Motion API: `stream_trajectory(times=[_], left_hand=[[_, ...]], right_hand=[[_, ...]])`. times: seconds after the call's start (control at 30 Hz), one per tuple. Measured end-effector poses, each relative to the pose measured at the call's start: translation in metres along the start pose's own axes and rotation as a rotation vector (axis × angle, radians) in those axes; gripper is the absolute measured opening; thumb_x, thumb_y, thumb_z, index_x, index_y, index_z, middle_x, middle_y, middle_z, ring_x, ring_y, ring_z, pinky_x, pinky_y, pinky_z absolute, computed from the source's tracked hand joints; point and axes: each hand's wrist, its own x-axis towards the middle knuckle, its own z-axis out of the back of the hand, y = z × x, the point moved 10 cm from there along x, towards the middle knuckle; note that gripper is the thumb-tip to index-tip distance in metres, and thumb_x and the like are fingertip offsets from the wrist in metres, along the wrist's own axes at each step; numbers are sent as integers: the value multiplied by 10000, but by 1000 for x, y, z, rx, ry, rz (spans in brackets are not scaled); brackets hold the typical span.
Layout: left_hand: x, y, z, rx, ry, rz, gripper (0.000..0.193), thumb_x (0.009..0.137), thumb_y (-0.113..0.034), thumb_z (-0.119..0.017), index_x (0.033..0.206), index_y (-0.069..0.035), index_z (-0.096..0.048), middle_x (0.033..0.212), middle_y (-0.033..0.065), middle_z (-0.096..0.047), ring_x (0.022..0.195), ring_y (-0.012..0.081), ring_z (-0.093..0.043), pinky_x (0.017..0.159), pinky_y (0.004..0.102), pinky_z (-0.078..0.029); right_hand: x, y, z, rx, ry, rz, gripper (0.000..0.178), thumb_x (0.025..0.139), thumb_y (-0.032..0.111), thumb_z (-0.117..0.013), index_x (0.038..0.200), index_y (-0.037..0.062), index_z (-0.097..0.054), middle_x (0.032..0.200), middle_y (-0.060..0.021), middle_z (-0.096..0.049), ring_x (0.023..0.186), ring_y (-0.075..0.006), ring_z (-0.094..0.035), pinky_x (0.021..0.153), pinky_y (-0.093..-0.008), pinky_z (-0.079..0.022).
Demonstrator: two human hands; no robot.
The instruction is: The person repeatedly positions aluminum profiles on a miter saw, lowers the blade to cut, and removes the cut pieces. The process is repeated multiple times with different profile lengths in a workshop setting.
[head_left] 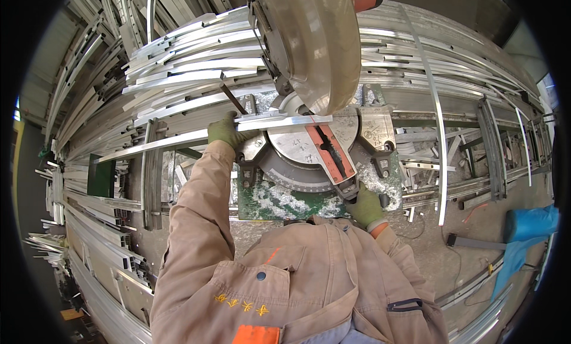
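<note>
A mitre saw stands before me, its round metal table (pixel 285 144) at the middle and its large blade guard (pixel 327 52) raised above. An aluminium profile (pixel 172 143) lies across the table against the fence, its right end past the red slotted insert (pixel 330 150). My left hand (pixel 223 131), in a green glove, is closed round the profile left of the table. Beside it a thin dark bar (pixel 233 98) leans up at a slant. My right hand (pixel 366 206), also gloved in green, is closed at the saw's front handle (pixel 348 191); some of its fingers are hidden.
Long aluminium profiles (pixel 196 61) lie stacked behind the saw. White metal shavings (pixel 276 201) cover its green base. One long bright bar (pixel 439 141) crosses the rack at the right. Offcuts lie on the floor, with a blue plastic bundle (pixel 526 225) at the far right.
</note>
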Motion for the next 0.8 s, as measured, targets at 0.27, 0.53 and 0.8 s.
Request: stream_trajectory(times=[0.27, 0.53, 0.8], left_hand=[[0, -2, 0, -13, 18, -21, 1389, 575, -982, -1068, 1609, -94, -800, 1385, 203, -931, 1346, 433, -874, 1162, 482, -686], [-2, -5, 4, -1, 19, -34, 1367, 605, -951, -1079, 1625, -89, -786, 1406, 209, -924, 1355, 427, -873, 1175, 477, -682], [-7, -5, 7, 36, 139, 4, 1386, 645, -946, -1058, 1699, -103, -744, 1484, 217, -902, 1420, 423, -850, 1235, 471, -652]], right_hand=[[-3, 1, 3, 29, -15, -2, 698, 954, 297, -962, 1509, -9, -667, 1174, -311, -886, 1120, -537, -860, 1016, -608, -680], [-3, -2, 3, 54, -22, -11, 746, 969, 322, -965, 1563, -11, -662, 1224, -331, -883, 1166, -556, -848, 1043, -617, -675], [-17, 18, 43, 8, 62, -65, 834, 991, 434, -940, 1664, 22, -669, 1347, -308, -891, 1260, -526, -851, 1099, -580, -672]])
